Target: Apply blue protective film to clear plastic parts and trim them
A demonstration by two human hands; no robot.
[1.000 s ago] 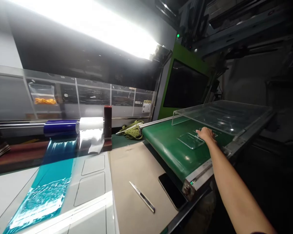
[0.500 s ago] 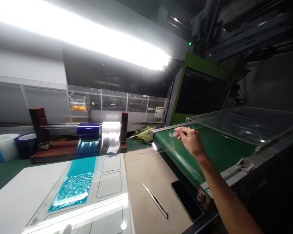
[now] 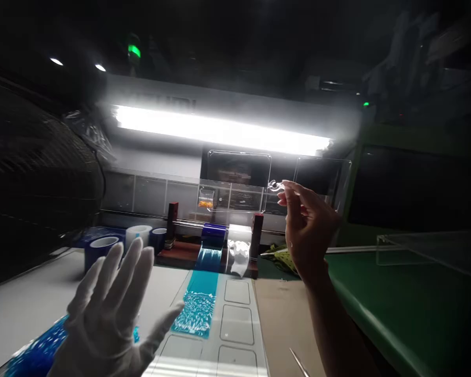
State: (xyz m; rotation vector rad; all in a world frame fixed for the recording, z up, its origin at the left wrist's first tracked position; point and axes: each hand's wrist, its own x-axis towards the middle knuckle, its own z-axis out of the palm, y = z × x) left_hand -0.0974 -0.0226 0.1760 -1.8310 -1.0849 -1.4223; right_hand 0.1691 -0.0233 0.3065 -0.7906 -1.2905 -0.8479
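My right hand (image 3: 308, 222), bare, is raised and pinches a clear plastic sprue (image 3: 275, 186) between thumb and fingertips. The sprue joins two transparent rectangular panels, a left panel (image 3: 239, 153) and a right panel (image 3: 324, 159), held upright under the lamp. My left hand (image 3: 110, 309) wears a white glove and is raised at lower left, palm forward and fingers spread, with nothing in it. Behind and beside it lies a strip of teal film (image 3: 198, 309) on a white sheet (image 3: 235, 330) with rounded rectangles drawn on it. A bundle of blue film (image 3: 39, 351) shows by the left wrist.
A dispenser stand holds a blue film roll (image 3: 214, 233) and a clear film roll (image 3: 239, 235). Spare tape rolls (image 3: 102, 248) stand at left. A pointed metal tool (image 3: 298, 361) lies on brown board. A green conveyor belt (image 3: 361, 293) runs along the right, below a bright tube lamp (image 3: 220, 132).
My view has swung left from the conveyor. The right hand has lifted the clear part from over the belt to below the lamp. My gloved left hand has come up into view, spread.
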